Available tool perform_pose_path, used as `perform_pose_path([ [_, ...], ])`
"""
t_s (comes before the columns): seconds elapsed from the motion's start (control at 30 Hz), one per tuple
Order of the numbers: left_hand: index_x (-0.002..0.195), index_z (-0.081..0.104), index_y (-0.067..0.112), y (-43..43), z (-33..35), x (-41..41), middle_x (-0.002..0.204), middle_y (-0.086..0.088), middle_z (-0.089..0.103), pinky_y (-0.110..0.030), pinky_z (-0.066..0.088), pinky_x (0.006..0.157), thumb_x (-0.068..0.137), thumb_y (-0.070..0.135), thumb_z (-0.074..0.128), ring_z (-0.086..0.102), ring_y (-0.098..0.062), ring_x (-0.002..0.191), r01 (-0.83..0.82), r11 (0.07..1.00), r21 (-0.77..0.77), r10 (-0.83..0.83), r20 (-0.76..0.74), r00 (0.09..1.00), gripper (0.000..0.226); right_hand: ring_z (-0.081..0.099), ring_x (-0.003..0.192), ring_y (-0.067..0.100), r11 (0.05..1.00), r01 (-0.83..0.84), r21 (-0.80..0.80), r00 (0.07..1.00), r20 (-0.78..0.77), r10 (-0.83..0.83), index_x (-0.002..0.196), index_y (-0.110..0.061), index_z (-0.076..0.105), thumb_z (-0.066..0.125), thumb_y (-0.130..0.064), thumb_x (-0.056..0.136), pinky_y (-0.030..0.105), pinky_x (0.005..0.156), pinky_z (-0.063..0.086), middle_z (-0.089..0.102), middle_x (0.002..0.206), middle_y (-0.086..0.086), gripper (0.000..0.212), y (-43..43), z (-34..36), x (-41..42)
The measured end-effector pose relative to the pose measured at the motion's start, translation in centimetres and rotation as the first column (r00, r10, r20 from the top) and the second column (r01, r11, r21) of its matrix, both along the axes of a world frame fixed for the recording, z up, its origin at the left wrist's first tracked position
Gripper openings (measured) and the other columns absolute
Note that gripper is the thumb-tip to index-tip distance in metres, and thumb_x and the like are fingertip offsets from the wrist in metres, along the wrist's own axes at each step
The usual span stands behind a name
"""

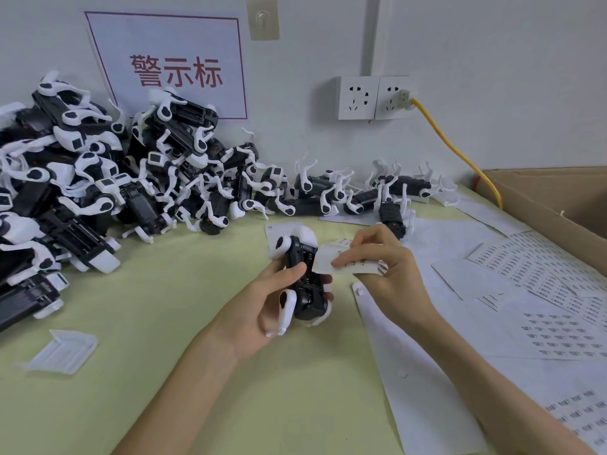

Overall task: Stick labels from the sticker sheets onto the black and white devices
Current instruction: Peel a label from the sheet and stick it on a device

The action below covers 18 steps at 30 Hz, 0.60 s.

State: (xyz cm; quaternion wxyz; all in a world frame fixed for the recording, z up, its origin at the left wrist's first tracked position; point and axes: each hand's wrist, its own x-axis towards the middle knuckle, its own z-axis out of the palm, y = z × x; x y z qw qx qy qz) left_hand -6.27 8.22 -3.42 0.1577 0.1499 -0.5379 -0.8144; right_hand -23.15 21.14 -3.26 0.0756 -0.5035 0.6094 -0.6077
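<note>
A white plastic cover [62, 351] lies at lower left on the pale green worktop [164, 389], and loose sticker sheets [542, 326] spread across the lower right. At the centre the left hand [262, 307] has its fingers [292, 270] curled round one black and white device [303, 290]. Just right of it, the right hand [384, 270] pinches a small sticker strip [358, 262] between thumb and forefinger, its left edge at the device's side. Further back, a heap of devices [98, 178] fills the left, a cardboard box [558, 205] sits at right and a red-lettered sign [170, 67] hangs on the wall
</note>
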Motion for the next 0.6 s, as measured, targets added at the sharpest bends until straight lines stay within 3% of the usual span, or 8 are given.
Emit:
perform_pose_path([
  [0.07,0.140,0.054,0.025,0.2,0.0,-0.1,0.077,-0.015,0.075,-0.025,0.051,0.063,0.082,0.028,0.070,0.074,-0.027,0.096,-0.006,0.995,0.100,0.013,-0.071,0.997,0.059,0.055,0.104,0.016,0.997,0.071,0.036,0.994,-0.087,-0.067,0.090,-0.037,0.080,0.057,0.003,0.075,0.032,0.093,0.046,0.053,0.099,-0.007,0.049,0.1,-0.1,0.0],
  [0.13,0.147,0.049,0.016,-0.1,0.0,-0.2,0.113,-0.017,0.073,-0.035,0.059,0.088,0.082,0.019,0.072,0.072,-0.029,0.108,-0.024,0.975,0.221,0.054,-0.134,0.989,0.068,0.056,0.107,0.013,0.995,0.082,0.062,0.989,-0.132,-0.074,0.099,-0.036,0.080,0.061,0.001,0.090,0.029,0.094,0.046,0.054,0.103,-0.008,0.042,0.0,0.0,0.0],
  [0.23,0.137,0.054,0.007,-0.1,0.2,-0.2,0.121,-0.014,0.069,-0.041,0.051,0.106,0.077,0.016,0.084,0.069,-0.028,0.115,-0.035,0.963,0.268,0.084,-0.172,0.981,0.068,0.059,0.110,0.011,0.991,0.030,0.131,0.981,-0.193,-0.004,0.108,-0.027,0.080,0.062,0.002,0.095,0.022,0.093,0.044,0.058,0.112,-0.006,0.036,0.0,0.0,0.1],
  [0.33,0.116,0.063,0.007,0.0,-0.1,-0.6,0.102,-0.011,0.073,-0.035,0.062,0.086,0.084,0.017,0.076,0.074,-0.023,0.101,-0.121,0.974,0.192,0.143,-0.108,0.984,0.036,0.062,0.104,0.012,0.979,-0.027,0.204,0.953,-0.290,0.087,0.118,-0.026,0.077,0.062,-0.001,0.096,0.027,0.089,0.048,0.061,0.116,-0.008,0.036,-0.1,-0.4,0.5],
  [0.43,0.113,0.062,0.006,0.2,-0.2,-0.8,0.090,-0.014,0.074,-0.032,0.062,0.073,0.077,0.022,0.072,0.074,-0.021,0.088,-0.183,0.974,0.133,0.190,-0.036,0.981,0.041,0.062,0.096,0.014,0.983,-0.031,0.181,0.947,-0.310,0.087,0.120,-0.026,0.076,0.061,-0.003,0.098,0.035,0.085,0.051,0.061,0.112,-0.011,0.036,-0.3,-0.9,0.8],
  [0.6,0.108,0.068,0.010,0.2,0.0,-0.8,0.089,-0.008,0.070,-0.028,0.060,0.065,0.076,0.028,0.076,0.073,-0.019,0.081,-0.211,0.957,0.197,0.209,0.030,0.977,0.038,0.056,0.099,0.012,0.981,-0.086,0.174,0.918,-0.368,0.146,0.138,-0.030,0.064,0.054,-0.011,0.101,0.016,0.086,0.041,0.055,0.110,-0.009,0.042,-0.6,-1.2,0.8],
])
